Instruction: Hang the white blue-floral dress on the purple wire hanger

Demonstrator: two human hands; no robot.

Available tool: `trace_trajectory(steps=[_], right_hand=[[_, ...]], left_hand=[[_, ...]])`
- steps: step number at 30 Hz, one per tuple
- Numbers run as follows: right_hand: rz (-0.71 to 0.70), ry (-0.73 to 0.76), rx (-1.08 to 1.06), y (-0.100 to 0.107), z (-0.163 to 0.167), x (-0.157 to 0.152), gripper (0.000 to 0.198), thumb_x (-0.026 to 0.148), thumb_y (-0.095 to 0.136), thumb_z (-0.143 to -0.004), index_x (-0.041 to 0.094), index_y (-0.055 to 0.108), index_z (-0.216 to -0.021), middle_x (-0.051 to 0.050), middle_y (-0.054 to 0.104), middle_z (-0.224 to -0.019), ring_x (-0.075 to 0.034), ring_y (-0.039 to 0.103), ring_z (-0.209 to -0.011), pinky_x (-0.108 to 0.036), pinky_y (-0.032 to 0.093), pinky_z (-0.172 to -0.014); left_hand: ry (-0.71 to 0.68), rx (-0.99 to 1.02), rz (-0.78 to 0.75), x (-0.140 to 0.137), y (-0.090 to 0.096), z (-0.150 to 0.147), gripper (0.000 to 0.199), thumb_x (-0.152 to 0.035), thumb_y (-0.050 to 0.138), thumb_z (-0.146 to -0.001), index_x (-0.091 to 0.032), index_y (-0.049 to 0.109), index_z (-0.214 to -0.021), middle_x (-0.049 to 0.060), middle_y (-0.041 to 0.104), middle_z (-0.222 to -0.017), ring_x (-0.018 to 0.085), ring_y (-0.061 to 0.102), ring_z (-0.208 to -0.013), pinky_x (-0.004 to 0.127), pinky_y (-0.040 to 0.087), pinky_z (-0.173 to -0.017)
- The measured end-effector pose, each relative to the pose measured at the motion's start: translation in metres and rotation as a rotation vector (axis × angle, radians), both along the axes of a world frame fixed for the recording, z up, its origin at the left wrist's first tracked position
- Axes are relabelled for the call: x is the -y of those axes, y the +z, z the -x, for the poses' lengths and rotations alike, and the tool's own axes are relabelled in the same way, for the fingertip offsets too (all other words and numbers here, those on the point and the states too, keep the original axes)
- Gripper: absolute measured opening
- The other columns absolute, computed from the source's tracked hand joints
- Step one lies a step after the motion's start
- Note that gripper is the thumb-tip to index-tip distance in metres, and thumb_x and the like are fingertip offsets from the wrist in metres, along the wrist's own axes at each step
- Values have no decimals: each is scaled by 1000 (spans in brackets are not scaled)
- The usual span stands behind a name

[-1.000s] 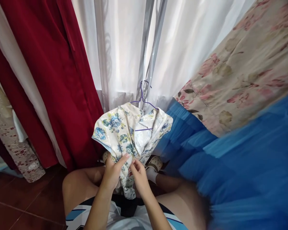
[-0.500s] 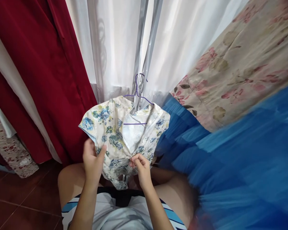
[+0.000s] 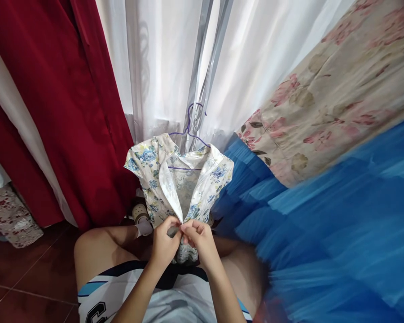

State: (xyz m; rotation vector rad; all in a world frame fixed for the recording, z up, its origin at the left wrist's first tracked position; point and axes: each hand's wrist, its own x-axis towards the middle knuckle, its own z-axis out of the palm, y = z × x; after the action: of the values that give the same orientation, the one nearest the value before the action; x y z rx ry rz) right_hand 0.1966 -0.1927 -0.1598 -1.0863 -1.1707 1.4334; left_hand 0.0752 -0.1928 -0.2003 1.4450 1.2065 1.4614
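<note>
Floral shirt [image 3: 188, 184] is hung on a purple wire hanger [image 3: 188, 130], hooked to the grey rack pole [image 3: 202, 67] in front of the white curtain [image 3: 155, 67], directly above the person's knees. Both front plackets are pinched together at the lower front: one edge is gripped by the left hand [image 3: 166, 244], the other by the right hand [image 3: 198, 240], fingers pressed closed on cloth, hands touching each other. Whether a button sits between the fingertips cannot be told, as it is hidden. Risks, as judged: a downward tug could slip the shirt off the thin hanger or unhook the hanger from the pole; edges could be matched unevenly, since the collar lies open and lopsided; the slippery cloth could be dropped from the pinch. Room is tight: blue tulle skirt [image 3: 323, 215] crowds just right of the shirt, red drape [image 3: 63, 112] hangs just left, pink-flowered fabric [image 3: 340, 98] lies up right. Free space is left only below the shirt, over the lap and the tiled floor [image 3: 27, 287] to the lower left.
</note>
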Motion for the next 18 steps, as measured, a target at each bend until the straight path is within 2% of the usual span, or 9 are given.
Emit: trace_trajectory(steps=[3,5,10,12,15,18], right_hand=[[2,-7,-86,15,3,-16,23,34,67,-76,16,61,-62,3,52,-44,-7,27,-38,-24,15,-42],[-34,-38,-112,35,8,-37,21,33,68,-74,16,63,-64,4,52,-44,-6,28,-37,-24,16,-41],[-290,-205,-200,112,26,-107,21,28,68,-69,17,57,-56,7,42,-38,-6,27,-37,-24,18,-40],[-338,-230,-225,137,33,-125,19,26,66,-68,18,57,-55,7,41,-38,-6,27,-37,-24,17,-40],[-355,-209,-222,150,36,-132,14,27,66,-69,17,61,-61,6,43,-40,-7,28,-38,-25,17,-40],[-355,-191,-205,140,29,-126,15,33,66,-72,18,62,-70,6,46,-43,-9,32,-39,-24,19,-40]], left_hand=[[5,-48,-3,-1,-1,2,7,-24,60,-86,-19,60,-81,4,68,-78,21,66,-77,31,51,-75],[-1,-161,-13,-1,-2,4,6,-21,60,-84,-20,60,-78,4,68,-79,21,66,-79,31,50,-75],[-30,-495,-46,-7,-4,-3,13,-8,54,-80,-20,54,-74,4,63,-79,20,62,-77,29,44,-69],[-74,-582,-60,-12,-5,-7,17,-3,52,-76,-19,54,-74,3,61,-79,19,60,-74,28,42,-66],[-165,-620,-82,-23,-3,-7,20,1,53,-71,-18,56,-74,3,59,-75,18,59,-70,28,42,-65],[-215,-505,-144,-35,19,3,19,-5,59,-76,-19,64,-88,3,62,-79,18,60,-70,28,46,-66]])
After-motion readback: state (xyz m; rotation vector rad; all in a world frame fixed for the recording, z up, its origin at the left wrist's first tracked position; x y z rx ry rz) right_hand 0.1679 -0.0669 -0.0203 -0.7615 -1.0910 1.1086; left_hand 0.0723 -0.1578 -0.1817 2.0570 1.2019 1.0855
